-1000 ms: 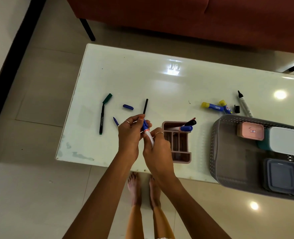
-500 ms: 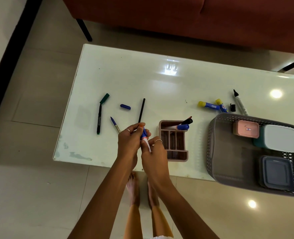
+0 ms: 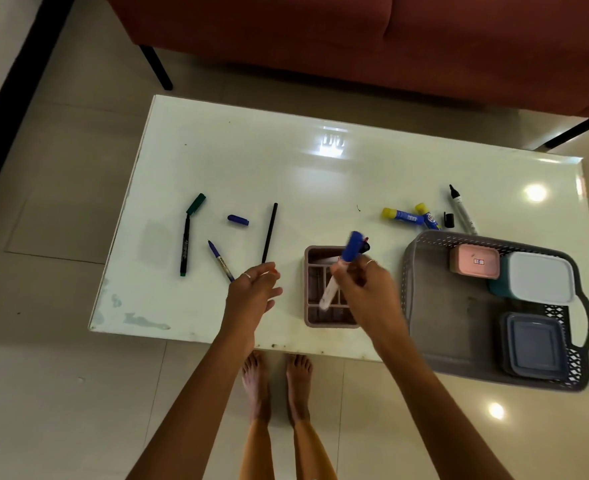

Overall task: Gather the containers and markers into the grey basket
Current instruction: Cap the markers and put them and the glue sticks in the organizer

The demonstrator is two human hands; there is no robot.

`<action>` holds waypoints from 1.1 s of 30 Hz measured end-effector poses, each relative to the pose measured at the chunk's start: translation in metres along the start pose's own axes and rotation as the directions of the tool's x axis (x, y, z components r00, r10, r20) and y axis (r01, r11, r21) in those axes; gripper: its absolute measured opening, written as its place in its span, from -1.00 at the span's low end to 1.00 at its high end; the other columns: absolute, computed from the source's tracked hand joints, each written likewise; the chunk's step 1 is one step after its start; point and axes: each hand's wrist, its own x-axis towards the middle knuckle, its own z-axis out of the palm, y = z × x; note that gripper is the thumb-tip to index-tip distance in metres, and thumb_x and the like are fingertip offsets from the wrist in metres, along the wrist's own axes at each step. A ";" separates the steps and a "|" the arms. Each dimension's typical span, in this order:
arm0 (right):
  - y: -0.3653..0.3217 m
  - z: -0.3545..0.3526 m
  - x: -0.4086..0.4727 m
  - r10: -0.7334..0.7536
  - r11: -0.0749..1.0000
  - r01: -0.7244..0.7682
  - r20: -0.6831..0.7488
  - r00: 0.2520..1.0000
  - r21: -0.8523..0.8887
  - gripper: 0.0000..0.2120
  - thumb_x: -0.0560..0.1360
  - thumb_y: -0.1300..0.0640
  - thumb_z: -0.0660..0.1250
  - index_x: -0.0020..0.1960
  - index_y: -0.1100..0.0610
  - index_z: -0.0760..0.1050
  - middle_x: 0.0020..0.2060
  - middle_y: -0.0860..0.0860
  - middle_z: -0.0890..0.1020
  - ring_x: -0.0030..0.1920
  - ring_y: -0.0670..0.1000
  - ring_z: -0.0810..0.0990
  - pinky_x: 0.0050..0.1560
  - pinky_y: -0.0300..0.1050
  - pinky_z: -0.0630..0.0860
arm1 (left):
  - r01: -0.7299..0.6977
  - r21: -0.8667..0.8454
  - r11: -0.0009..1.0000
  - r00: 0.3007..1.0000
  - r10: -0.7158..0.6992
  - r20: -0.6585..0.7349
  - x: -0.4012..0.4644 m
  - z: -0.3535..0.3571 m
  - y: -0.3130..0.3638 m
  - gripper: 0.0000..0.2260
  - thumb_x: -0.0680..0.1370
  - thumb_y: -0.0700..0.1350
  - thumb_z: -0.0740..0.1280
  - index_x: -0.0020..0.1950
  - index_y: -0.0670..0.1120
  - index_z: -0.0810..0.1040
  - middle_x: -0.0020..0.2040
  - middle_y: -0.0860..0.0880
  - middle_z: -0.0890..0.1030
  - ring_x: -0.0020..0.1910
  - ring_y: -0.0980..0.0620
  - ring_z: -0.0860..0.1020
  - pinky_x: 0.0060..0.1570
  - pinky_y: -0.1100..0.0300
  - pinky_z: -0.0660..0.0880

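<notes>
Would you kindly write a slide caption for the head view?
Right hand holds a blue-capped marker over the pink organizer; left hand empty, grey basket beside.

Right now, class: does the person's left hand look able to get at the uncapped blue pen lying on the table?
Probably yes. The left hand is empty and open, right beside the blue pen, with only bare table between them.

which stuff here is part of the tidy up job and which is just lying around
Job:
grey basket
pink organiser
blue-capped marker in right hand
loose markers, e.g. green marker
glue sticks
lidded containers

Just there:
red sofa
table
</notes>
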 end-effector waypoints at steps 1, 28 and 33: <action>-0.001 -0.007 0.003 -0.002 0.999 0.003 -0.035 0.999 0.033 -0.88 0.55 0.06 0.27 -0.01 0.10 0.48 -0.25 -0.04 0.59 -0.28 -0.13 0.57 -0.31 -0.37 0.43 | 0.020 -0.005 1.000 1.000 -0.020 -0.020 0.001 -0.003 -0.002 -0.73 0.57 -0.13 0.27 0.27 -0.06 0.51 0.15 -0.05 0.61 0.08 -0.03 0.61 0.06 0.17 0.52; 0.005 0.012 0.047 -0.049 0.993 0.048 -0.001 0.999 -0.112 -0.75 0.53 0.08 0.30 0.19 0.07 0.47 -0.06 0.01 0.61 -0.24 -0.16 0.54 -0.43 -0.46 0.34 | 0.113 -0.027 0.993 0.990 -0.115 -0.083 0.015 -0.014 -0.014 -0.77 0.58 -0.17 0.26 0.22 -0.08 0.53 0.13 -0.06 0.59 0.07 -0.02 0.58 0.14 0.09 0.50; 0.009 0.008 0.048 -0.001 0.994 -0.002 -0.029 1.000 -0.108 -0.74 0.54 0.15 0.27 0.23 0.09 0.45 -0.03 0.04 0.64 -0.12 -0.02 0.60 -0.34 -0.40 0.39 | 0.116 -0.017 0.993 0.990 -0.117 -0.076 0.019 -0.014 -0.014 -0.77 0.58 -0.18 0.26 0.22 -0.08 0.53 0.10 -0.04 0.60 0.05 -0.01 0.59 0.16 0.08 0.50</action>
